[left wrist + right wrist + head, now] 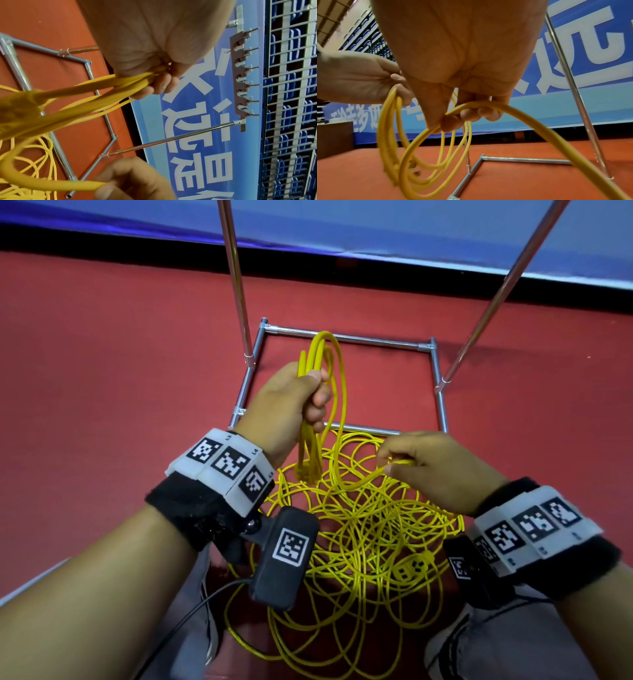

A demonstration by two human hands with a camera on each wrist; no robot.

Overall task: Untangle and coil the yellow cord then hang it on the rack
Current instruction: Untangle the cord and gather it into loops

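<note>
Nearest to the person, most of the yellow cord [359, 542] lies in a loose tangle on the red floor [102, 371] between the knees, loops crossing every which way, with what looks like a socket end [412, 568] resting in the heap. Just above it the right hand [431, 463] pinches a single strand between thumb and fingers [453, 121], the strand curving away to both sides of the pinch. A little further out the left hand [291, 402] is raised, its fingers [161, 83] curled tight round a small bundle of finished loops [325, 361] that stick up above the fist and hang below it. Beyond both hands stands the rack [346, 337], its square base on the floor and two poles rising out of the head view; the left wrist view shows a bar of hooks [240, 75] at the top, bare. I'd say the coiling is in hand and barely begun. The next move, by my reckoning, is to draw the pinched strand free of the heap and lay another loop into the left fist, minding the crossings so no knot pulls tight.
</note>
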